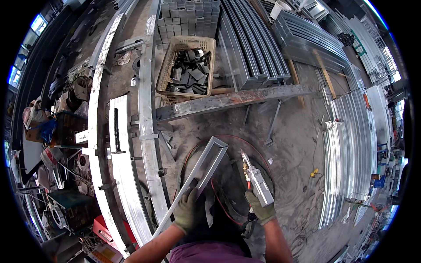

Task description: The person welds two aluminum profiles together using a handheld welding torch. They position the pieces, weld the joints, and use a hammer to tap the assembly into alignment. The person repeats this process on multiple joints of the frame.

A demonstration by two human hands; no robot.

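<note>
My left hand [187,211], in a green work glove, is closed on a long silvery metal channel [208,160]. The channel slants from lower left up toward the middle, its far end squared off. Something small and dark [193,183] shows at the tips of my left fingers; I cannot make out its kind. In my gloved right hand [262,208] is a grey handheld welding gun [259,182], its narrow nozzle pointing away and slightly left. The fingers wrap its handle, partly hidden under the body. Nozzle and channel are apart.
Long steel rails [149,109] run along my left. A rusty beam [237,100] crosses ahead, beyond it a plastic basket [163,87] of dark metal pieces. Stacked profiles [256,48] stand behind; more sheets [351,149] lie at right. A red hose [262,154] loops on the floor.
</note>
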